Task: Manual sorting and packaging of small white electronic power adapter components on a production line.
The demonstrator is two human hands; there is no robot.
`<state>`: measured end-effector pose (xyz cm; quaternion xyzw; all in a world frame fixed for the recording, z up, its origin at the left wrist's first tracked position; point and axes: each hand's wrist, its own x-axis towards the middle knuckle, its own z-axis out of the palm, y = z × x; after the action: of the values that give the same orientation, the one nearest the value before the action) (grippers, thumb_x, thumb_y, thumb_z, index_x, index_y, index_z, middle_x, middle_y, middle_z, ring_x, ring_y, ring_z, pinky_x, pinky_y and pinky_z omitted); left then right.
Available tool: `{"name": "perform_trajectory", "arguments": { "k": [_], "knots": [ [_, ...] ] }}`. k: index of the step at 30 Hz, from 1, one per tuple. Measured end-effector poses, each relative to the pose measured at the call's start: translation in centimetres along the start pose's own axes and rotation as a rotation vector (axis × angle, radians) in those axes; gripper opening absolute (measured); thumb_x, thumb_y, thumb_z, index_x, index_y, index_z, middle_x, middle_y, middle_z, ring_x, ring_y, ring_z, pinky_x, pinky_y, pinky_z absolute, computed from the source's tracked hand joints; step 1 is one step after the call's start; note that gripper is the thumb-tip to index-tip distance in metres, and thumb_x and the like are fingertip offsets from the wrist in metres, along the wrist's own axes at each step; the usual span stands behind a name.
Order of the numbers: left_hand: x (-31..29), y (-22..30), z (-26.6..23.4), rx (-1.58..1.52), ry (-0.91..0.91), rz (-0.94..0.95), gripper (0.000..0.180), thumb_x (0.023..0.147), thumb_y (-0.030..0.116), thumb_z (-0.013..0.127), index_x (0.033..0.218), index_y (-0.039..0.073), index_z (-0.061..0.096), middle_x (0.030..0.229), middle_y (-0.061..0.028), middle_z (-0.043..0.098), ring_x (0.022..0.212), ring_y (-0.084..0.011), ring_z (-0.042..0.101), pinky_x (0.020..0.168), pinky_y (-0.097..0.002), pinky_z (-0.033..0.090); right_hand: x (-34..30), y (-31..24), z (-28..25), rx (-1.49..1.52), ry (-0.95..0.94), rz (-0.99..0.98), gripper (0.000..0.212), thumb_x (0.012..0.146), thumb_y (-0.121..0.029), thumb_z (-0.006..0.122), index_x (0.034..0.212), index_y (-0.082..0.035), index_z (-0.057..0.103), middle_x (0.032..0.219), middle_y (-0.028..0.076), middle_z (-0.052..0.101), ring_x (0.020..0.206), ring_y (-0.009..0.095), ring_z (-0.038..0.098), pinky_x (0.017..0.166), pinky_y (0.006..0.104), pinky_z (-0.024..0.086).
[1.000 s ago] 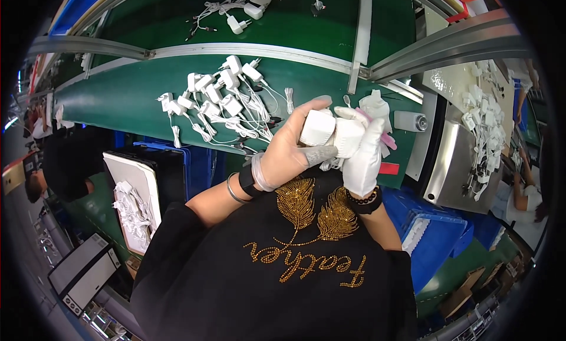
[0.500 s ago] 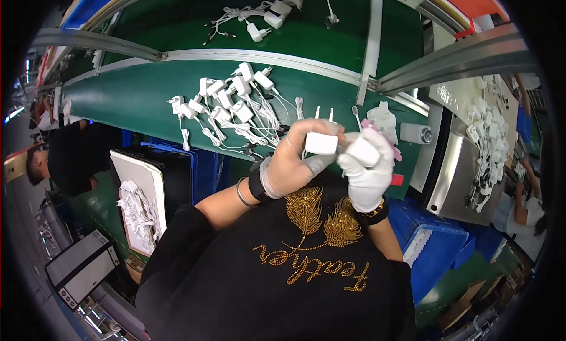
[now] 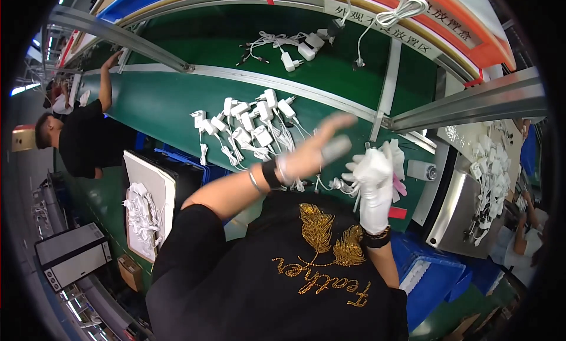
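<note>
My left hand reaches over the green work surface, smeared by motion, its fingers stretched out with nothing in them. Pale covers sit on some of its fingertips. Beyond it lies a loose pile of white power adapters with plug pins and bundled cables. My right hand, in a white glove, is bent around a white power adapter whose outline partly blends with the glove. Beside the glove is a coiled white cable; its connection to the adapter cannot be made out.
More adapters lie behind the metal rail. A white bottle and a red tag are on my right, above blue bins. At left stand a tray of white cables and a person in black.
My left hand has let go of the adapter it held and opened outward. My right hand stays close by. The view has shifted, and the person at left now has an arm raised.
</note>
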<state>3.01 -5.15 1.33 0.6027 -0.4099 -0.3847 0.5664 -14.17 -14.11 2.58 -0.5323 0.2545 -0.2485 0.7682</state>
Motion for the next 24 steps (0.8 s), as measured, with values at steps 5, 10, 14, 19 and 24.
{"name": "perform_trajectory", "arguments": {
  "k": [5,10,14,19,24],
  "knots": [
    [8.2,-12.0,-16.6,0.965,0.478,0.318,0.069,0.073,0.018,0.075,0.134,0.006,0.045,0.139,-0.0206,0.043,0.129,-0.0370,0.040,0.109,-0.0427,0.033,1.1,-1.5,0.0,0.593,0.090,0.032,0.077,0.092,-0.058,0.049,0.147,-0.010,0.025,0.120,0.013,0.052,0.091,0.024,0.059,0.070,0.0342,0.052],
    [13.8,-13.7,-24.0,1.443,0.370,-0.061,0.081,0.071,0.005,0.067,0.144,0.013,0.034,0.148,-0.0156,0.034,0.136,-0.0324,0.033,0.109,-0.0437,0.034,1.1,-4.1,-1.3,1.034,-0.004,0.188,0.072,0.093,-0.063,0.040,0.139,-0.007,0.037,0.091,0.011,0.056,0.064,0.017,0.054,0.050,0.0299,0.043],
    [16.5,-17.4,-25.5,1.597,0.253,-0.241,0.075,0.078,0.010,0.058,0.146,0.017,0.027,0.152,-0.0103,0.029,0.138,-0.0290,0.030,0.105,-0.0575,0.032,0.5,-4.7,-2.1,1.184,-0.153,0.264,0.062,0.096,-0.056,0.038,0.127,-0.002,0.048,0.061,0.004,0.045,0.044,0.012,0.039,0.043,0.0273,0.032],
    [18.7,-16.7,-23.2,1.708,0.090,-0.406,0.059,0.080,0.013,0.057,0.137,0.015,0.042,0.142,-0.0115,0.043,0.130,-0.0302,0.042,0.103,-0.0500,0.037,-0.8,-3.2,-3.4,1.164,-0.110,0.251,0.048,0.097,-0.041,0.039,0.117,0.000,0.053,0.049,0.000,0.037,0.037,0.011,0.031,0.042,0.0262,0.028],
    [18.0,-16.0,-22.5,1.241,0.161,-0.360,0.034,0.080,0.017,0.062,0.114,0.012,0.060,0.101,-0.0116,0.063,0.100,-0.0319,0.060,0.088,-0.0386,0.047,-0.7,-2.6,-4.2,1.184,-0.358,0.130,0.040,0.097,-0.033,0.041,0.117,0.000,0.051,0.049,-0.002,0.039,0.037,0.010,0.032,0.041,0.0259,0.028]
  ]
}}
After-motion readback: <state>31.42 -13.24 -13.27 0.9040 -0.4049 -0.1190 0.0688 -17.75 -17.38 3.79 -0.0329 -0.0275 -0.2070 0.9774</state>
